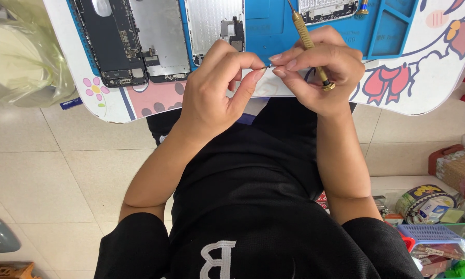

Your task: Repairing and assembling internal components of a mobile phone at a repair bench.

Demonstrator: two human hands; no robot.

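Both hands are together: left hand (pixel 211 88) & right hand (pixel 315 67) pinch a tiny part (pixel 268 67); right also holds brass screwdriver (pixel 310 44). Go slow, keep fingers steady.

This looks like a small phone-repair spot set up in a home or shop corner rather than a proper workshop. A blue silicone repair mat (pixel 273 31) lies on a white lap table (pixel 428 77) printed with cartoon flowers, and on it rest an opened phone chassis (pixel 113 41), a detached metal back plate (pixel 162 36) and a brass precision screwdriver (pixel 310 44). The floor is pale beige tile (pixel 62 170). To the right, a low shelf holds a blue plastic parts box (pixel 431 235) and a roll of tape (pixel 423 199).
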